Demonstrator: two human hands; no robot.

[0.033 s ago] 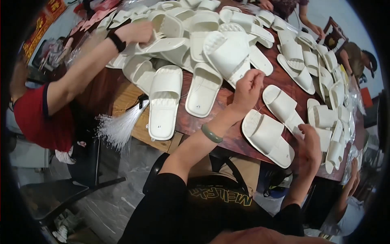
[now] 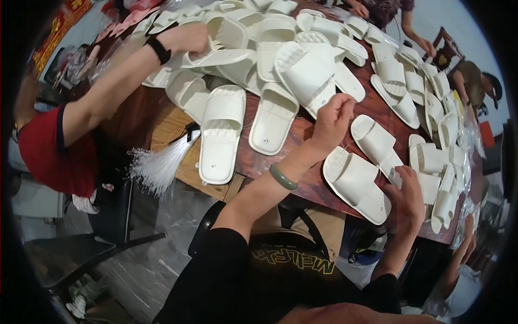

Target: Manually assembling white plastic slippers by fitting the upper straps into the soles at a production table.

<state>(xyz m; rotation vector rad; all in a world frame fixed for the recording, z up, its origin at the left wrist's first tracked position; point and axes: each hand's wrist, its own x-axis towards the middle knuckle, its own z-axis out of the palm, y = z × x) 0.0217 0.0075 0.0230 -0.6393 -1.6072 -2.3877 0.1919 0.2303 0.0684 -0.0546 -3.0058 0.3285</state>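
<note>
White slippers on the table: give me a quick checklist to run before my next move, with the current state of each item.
1. Left hand placed: raised above the table edge by the slipper pile, fingers pinched together; ok.
2. What the left fingers pinch: too small to make out; cannot tell.
3. Right hand placed: resting at the edge of the near slipper, which lies flat on the wooden table; ok.
4. Co-worker's hand: busy at the far left of the pile, apart from both hands; ok.
5. Bundle of white strands: hangs off the left table edge, untouched; ok.
6. Table room: slippers crowd nearly the whole top; not ok.
</note>
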